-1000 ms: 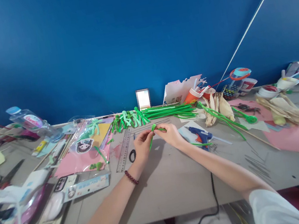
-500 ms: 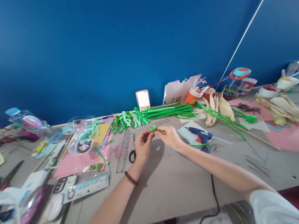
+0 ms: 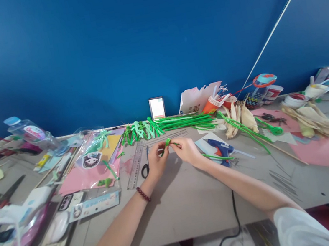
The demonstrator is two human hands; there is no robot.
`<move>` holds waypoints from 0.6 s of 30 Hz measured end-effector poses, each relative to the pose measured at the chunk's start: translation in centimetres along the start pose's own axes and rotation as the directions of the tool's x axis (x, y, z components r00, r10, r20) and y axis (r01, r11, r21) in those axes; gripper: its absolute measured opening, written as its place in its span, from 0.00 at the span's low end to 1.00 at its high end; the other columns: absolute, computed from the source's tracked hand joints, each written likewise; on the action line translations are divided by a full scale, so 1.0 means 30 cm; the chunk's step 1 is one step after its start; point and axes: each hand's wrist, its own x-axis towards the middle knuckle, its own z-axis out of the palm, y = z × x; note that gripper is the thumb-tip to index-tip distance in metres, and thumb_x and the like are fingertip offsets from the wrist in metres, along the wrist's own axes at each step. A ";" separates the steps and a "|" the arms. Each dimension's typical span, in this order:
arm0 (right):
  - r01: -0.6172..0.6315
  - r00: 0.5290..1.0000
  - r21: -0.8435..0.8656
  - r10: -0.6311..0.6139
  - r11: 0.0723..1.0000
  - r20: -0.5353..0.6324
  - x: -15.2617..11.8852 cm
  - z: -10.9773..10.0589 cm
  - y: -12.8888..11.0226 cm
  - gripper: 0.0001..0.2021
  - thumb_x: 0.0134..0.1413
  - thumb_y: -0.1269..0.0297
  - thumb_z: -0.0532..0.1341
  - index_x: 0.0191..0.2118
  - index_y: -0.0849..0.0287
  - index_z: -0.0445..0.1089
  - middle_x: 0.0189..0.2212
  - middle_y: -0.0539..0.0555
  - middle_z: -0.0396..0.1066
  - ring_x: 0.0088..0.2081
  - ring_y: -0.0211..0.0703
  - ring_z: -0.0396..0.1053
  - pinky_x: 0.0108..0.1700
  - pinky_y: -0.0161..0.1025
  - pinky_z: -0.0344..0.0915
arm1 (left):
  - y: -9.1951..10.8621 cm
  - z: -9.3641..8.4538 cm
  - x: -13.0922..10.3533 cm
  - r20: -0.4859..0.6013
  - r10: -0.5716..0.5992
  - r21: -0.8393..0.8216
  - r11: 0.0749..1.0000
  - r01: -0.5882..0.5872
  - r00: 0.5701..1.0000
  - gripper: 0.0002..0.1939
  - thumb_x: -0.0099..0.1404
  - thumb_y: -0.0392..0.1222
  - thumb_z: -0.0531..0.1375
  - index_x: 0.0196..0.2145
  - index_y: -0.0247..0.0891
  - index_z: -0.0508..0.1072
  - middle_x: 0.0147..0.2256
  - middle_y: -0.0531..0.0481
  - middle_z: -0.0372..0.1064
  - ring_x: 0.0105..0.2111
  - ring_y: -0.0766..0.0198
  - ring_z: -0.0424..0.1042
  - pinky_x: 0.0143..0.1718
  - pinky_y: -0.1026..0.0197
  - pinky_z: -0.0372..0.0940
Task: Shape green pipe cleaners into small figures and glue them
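Over the middle of the table, my left hand [image 3: 157,158] and my right hand [image 3: 186,149] meet at the fingertips. Both pinch a bent green pipe cleaner [image 3: 168,142], which shows as a small loop between them. A green strand [image 3: 220,157] comes out from behind my right wrist and crosses a blue hot glue gun [image 3: 219,147]; whether it belongs to the held piece is hidden. Black-handled scissors [image 3: 145,170] and a clear ruler [image 3: 136,166] lie just left of my left hand.
Behind my hands lie a bundle of green pipe cleaners [image 3: 186,121] and several twisted green pieces [image 3: 142,131]. A small lit screen [image 3: 157,108] stands against the blue wall. Dried husks [image 3: 240,120] and paper cups [image 3: 212,104] are to the right, a plastic bottle [image 3: 34,132] to the left.
My hands stay almost in place, still pinching the pipe cleaner. The green strand by my right wrist shows more of its length and sits slightly higher.
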 end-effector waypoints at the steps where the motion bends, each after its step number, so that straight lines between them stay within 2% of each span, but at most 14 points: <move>1: -0.002 1.000 0.008 0.002 1.000 0.001 0.000 0.000 0.002 0.10 0.53 0.67 0.55 0.33 0.55 0.74 0.31 0.53 0.75 0.32 0.44 0.71 0.34 0.35 0.63 | -0.002 0.000 -0.001 0.001 -0.001 -0.009 1.000 0.001 1.000 0.09 0.53 0.45 0.63 0.31 0.37 0.73 0.30 0.49 0.69 0.31 0.65 0.69 0.33 0.63 0.67; 6: -0.024 1.000 0.069 0.024 0.997 0.007 0.003 0.003 0.013 0.10 0.53 0.67 0.55 0.34 0.54 0.74 0.34 0.52 0.76 0.34 0.44 0.72 0.37 0.36 0.65 | -0.013 0.001 -0.002 0.003 -0.041 -0.078 0.996 0.042 0.999 0.11 0.52 0.45 0.64 0.31 0.37 0.73 0.32 0.47 0.70 0.32 0.63 0.70 0.34 0.62 0.66; 10: -0.033 0.999 0.055 0.032 0.998 0.020 0.006 0.000 0.014 0.10 0.53 0.66 0.55 0.34 0.55 0.74 0.31 0.52 0.75 0.32 0.43 0.71 0.36 0.35 0.64 | -0.015 0.003 0.000 0.003 -0.083 -0.130 0.988 0.082 0.997 0.11 0.52 0.45 0.64 0.31 0.37 0.72 0.31 0.48 0.69 0.32 0.64 0.69 0.33 0.64 0.66; 18: -0.043 0.999 0.042 0.042 0.998 0.021 0.009 -0.007 0.006 0.10 0.53 0.64 0.55 0.33 0.55 0.73 0.29 0.51 0.74 0.28 0.41 0.67 0.32 0.34 0.61 | -0.016 0.004 0.003 0.001 -0.083 -0.102 0.991 0.082 0.997 0.12 0.53 0.47 0.64 0.31 0.36 0.72 0.31 0.48 0.69 0.32 0.64 0.70 0.34 0.63 0.66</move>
